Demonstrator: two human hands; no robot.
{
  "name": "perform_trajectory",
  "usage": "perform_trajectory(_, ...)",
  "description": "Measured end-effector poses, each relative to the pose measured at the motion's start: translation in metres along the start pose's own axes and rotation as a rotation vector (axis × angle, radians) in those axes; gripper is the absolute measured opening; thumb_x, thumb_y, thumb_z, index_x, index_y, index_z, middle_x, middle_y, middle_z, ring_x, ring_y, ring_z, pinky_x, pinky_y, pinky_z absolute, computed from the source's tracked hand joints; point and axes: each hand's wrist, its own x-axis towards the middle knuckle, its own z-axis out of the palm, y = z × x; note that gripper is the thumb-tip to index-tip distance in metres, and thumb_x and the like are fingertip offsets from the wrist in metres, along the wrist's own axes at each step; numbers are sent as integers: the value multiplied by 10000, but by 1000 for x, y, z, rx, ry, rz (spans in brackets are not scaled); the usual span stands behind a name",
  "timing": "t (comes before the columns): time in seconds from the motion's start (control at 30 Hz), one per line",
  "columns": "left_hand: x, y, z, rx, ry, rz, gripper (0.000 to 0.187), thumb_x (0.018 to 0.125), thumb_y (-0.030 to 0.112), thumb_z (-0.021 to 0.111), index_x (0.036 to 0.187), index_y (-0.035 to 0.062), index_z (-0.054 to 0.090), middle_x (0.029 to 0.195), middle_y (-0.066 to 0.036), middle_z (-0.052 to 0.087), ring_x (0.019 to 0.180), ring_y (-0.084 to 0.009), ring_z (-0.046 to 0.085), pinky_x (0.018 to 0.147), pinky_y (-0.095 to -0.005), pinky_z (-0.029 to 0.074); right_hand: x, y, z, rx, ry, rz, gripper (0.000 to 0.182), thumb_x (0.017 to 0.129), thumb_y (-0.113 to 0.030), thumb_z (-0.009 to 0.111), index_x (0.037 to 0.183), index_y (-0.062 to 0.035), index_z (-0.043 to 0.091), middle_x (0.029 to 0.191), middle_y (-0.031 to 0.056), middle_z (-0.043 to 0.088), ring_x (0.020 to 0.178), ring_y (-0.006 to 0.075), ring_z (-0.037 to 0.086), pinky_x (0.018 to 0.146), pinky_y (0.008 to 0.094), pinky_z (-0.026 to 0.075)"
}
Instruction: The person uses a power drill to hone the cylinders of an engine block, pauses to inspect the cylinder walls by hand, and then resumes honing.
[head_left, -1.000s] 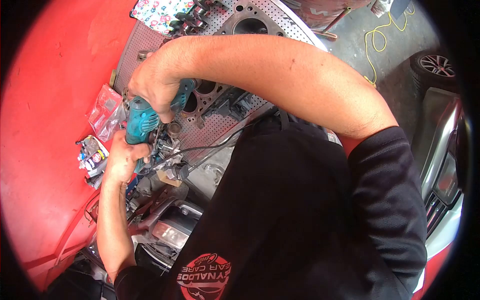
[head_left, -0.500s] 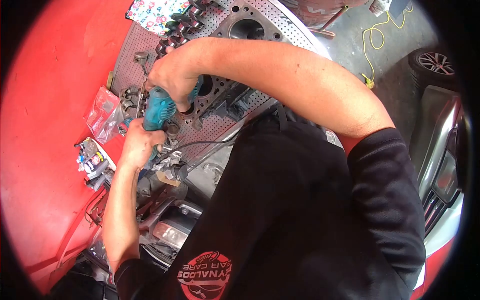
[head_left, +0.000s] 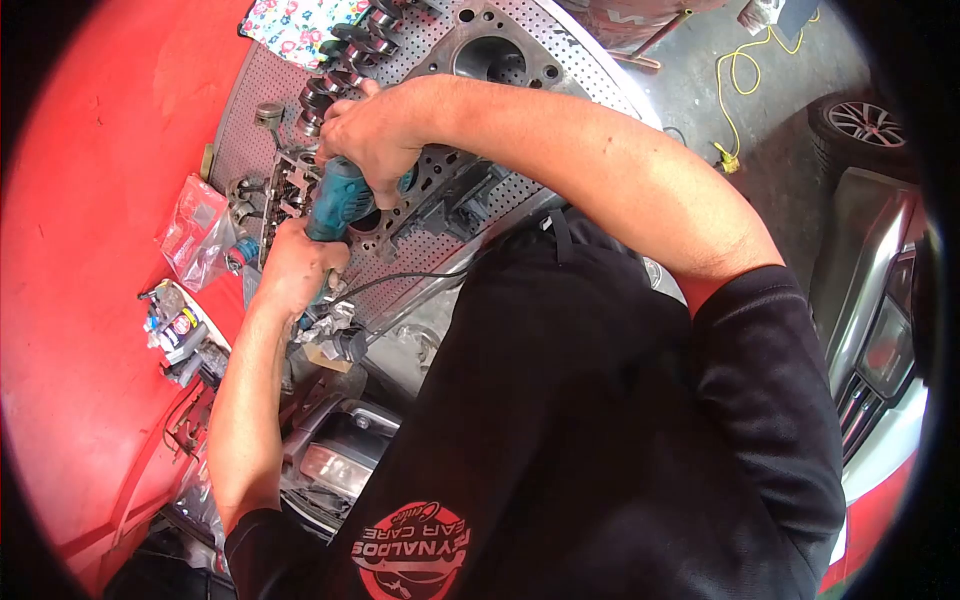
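Gripping the teal power tool with both hands, I'm bent over the perforated metal tabletop. My right hand is wrapped tight around the tool's upper body, fingers curled closed on it. My left hand is closed around the lower end of the same tool, near where the black cord leaves it. The tool sits tilted, directly over the engine block, which lies on the tabletop, its cylinder bores partly hidden by my right hand. I can't tell what bit is fitted; the working end is covered.

Further up the tabletop there's a second metal casting with a round bore, and beside it a crankshaft lying next to a floral cloth. Small metal parts are clustered just left of the tool. On the red surface to the left lie a clear plastic bag and a bundle of small bottles and tubes, well apart from my hands. A yellow cable lies on the floor at the far right, near a car wheel.
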Motion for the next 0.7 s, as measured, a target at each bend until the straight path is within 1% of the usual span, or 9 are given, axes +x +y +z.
perform_trajectory(0.17, -2, 0, -2, 2, 1, 0, 86, 698, 54, 653, 749, -6, 620, 609, -35, 579, 528, -144, 541, 520, -311, 411, 1, 3, 3, 62, 13, -7, 1027, 564, -248, 921, 1494, -76, 521, 1472, 105, 554, 1481, 282, 355, 1209, 695, 137)
perform_trajectory(0.27, -13, 7, -3, 16, 25, -14, 89, 703, 49, 651, 768, -8, 629, 618, -31, 583, 537, -138, 536, 531, -305, 412, 3, -2, 0, 45, 29, -55, 1013, 574, -262, 917, 1490, -76, 526, 1441, 142, 570, 1461, 298, 385, 1199, 675, 184)
perform_trajectory(0.37, -37, 6, -17, -32, 46, -7, 85, 710, 33, 643, 784, -8, 636, 630, -26, 587, 552, -130, 534, 544, -299, 415, 5, -26, -21, 26, -6, -108, 1005, 580, -286, 915, 1483, -67, 533, 1369, 185, 606, 1428, 320, 424, 1180, 665, 226)
perform_trajectory(0.4, -46, 4, -24, -16, 63, 2, 83, 712, 26, 641, 788, -8, 639, 634, -24, 589, 558, -127, 534, 548, -297, 416, 8, -33, -29, 20, -43, -146, 977, 584, -299, 906, 1462, -60, 551, 1289, 194, 645, 1383, 342, 470, 1167, 669, 243)
perform_trajectory(0.5, -72, 10, -38, -16, 91, -4, 90, 714, 0, 633, 802, -4, 649, 649, -15, 596, 578, -119, 537, 563, -288, 415, 14, -56, -44, -45, -48, -206, 954, 580, -305, 904, 1434, -46, 569, 1262, 181, 660, 1360, 346, 493, 1170, 668, 241)
perform_trajectory(0.53, -80, 14, -40, -28, 97, 1, 94, 713, 0, 634, 806, -3, 651, 652, -13, 597, 579, -118, 536, 565, -286, 415, 16, -61, -45, -59, -24, -245, 891, 583, -310, 899, 1376, -27, 605, 1239, 197, 672, 1329, 356, 531, 1145, 671, 287)
perform_trajectory(0.63, -96, 8, -49, -37, 90, 11, 120, 711, 1, 648, 830, -7, 662, 667, -4, 600, 593, -107, 534, 571, -276, 417, 21, -75, -53, -35, -79, -326, 850, 567, -318, 897, 1316, -14, 633, 1203, 218, 688, 1266, 381, 586, 1118, 665, 338)
perform_trajectory(0.67, -103, 12, -50, -41, 93, 9, 125, 710, 2, 653, 835, -9, 664, 671, -2, 601, 598, -104, 535, 572, -274, 417, 20, -79, -54, -17, -71, -339, 801, 548, -319, 893, 1247, -5, 660, 1169, 234, 699, 1202, 393, 630, 1103, 651, 367)
perform_trajectory(0.7, -108, 16, -51, -43, 96, 9, 131, 710, 4, 657, 840, -10, 666, 675, -1, 602, 602, -102, 536, 573, -273, 416, 17, -83, -57, -29, -69, -337, 788, 544, -318, 891, 1229, -1, 667, 1157, 231, 703, 1192, 390, 636, 1100, 648, 370)
